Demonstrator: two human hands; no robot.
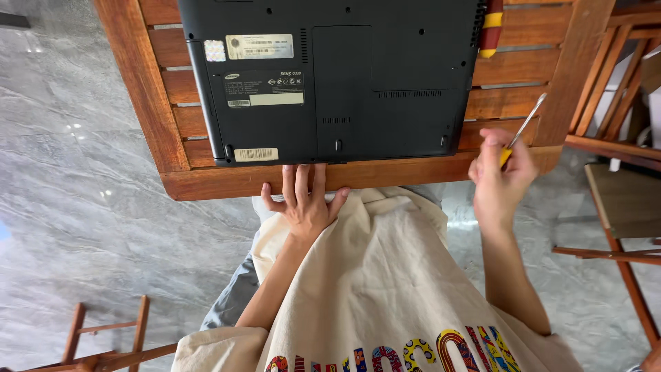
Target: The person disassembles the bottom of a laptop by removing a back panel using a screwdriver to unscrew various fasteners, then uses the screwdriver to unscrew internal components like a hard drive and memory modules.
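A black laptop lies bottom side up on a slatted wooden table, with stickers on its left part. My left hand rests palm down on the table's near edge, fingers spread and their tips at the laptop's near side. My right hand hovers at the table's near right corner, gripping a yellow-handled screwdriver whose metal shaft points up and to the right, away from the laptop. A second screwdriver with a red and yellow handle lies on the table beside the laptop's far right corner.
Wooden chairs stand close on the right of the table. Another wooden chair frame shows at the lower left. The floor is grey marble tile. My cream shirt fills the lower middle.
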